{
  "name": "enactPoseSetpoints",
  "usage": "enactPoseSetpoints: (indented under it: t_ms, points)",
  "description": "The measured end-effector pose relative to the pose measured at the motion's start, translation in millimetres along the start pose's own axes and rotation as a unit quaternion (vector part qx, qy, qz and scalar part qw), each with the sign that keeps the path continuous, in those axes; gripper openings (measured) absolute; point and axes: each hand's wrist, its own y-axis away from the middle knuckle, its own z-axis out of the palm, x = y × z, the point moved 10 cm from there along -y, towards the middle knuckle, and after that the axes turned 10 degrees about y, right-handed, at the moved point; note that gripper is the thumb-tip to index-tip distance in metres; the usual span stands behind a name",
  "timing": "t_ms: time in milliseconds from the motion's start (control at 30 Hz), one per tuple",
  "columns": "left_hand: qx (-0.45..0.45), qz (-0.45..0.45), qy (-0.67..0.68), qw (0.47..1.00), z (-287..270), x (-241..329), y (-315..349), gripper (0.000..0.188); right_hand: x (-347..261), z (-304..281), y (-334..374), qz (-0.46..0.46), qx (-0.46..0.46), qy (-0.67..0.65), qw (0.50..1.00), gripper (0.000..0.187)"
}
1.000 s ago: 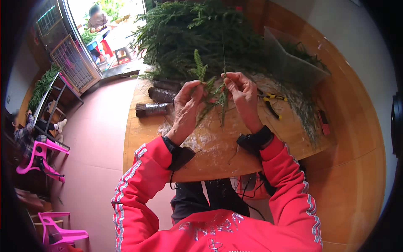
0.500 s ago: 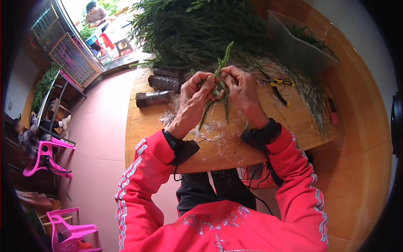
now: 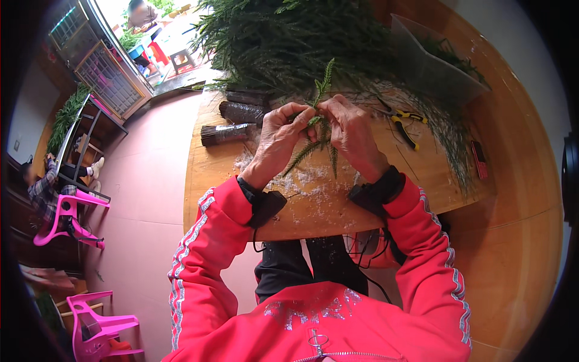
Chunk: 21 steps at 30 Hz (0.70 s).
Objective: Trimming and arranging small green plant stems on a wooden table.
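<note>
Over the wooden table [image 3: 313, 214], my left hand [image 3: 282, 133] and my right hand [image 3: 348, 128] meet, thumbs and fingertips pinched close together. Between them is a green artificial fern-like sprig [image 3: 324, 81]. One frond points up above my fingers, and others hang below toward the tabletop. My fingers cover the joint of the fronds, so any wire there cannot be made out. Left of my left hand lie wrapped bundles of thin dark stems [image 3: 226, 134]. Right of my right hand rest yellow-and-black pliers [image 3: 405, 128] with their handles spread.
A large heap of green foliage [image 3: 289, 42] fills the table's far side, beside a translucent plastic bin [image 3: 422, 60]. White flecks litter the wood. A red phone-like device [image 3: 478, 160] lies far right. Pink chairs [image 3: 99, 326] stand on the left; two other people sit farther off.
My two hands have drawn slightly closer around the sprig, both still pinching it. Its hanging fronds have shifted and spread. The whole view has tilted slightly.
</note>
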Motion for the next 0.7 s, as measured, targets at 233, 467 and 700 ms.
enactPoseSetpoints:
  t_ms: [233,467,700]
  points:
    - [0.023,-0.027,0.071,0.997,-8,-8,1,0.013,3,8,4,-0.030,-0.027,0.033,0.999,0.025]
    - [-0.004,-0.073,0.114,0.991,-12,-13,1,0.014,-10,9,4,-0.093,-0.063,0.002,0.994,0.028]
    - [-0.003,-0.093,0.115,0.989,-9,-15,3,0.013,-6,13,7,-0.104,-0.086,0.060,0.989,0.028]
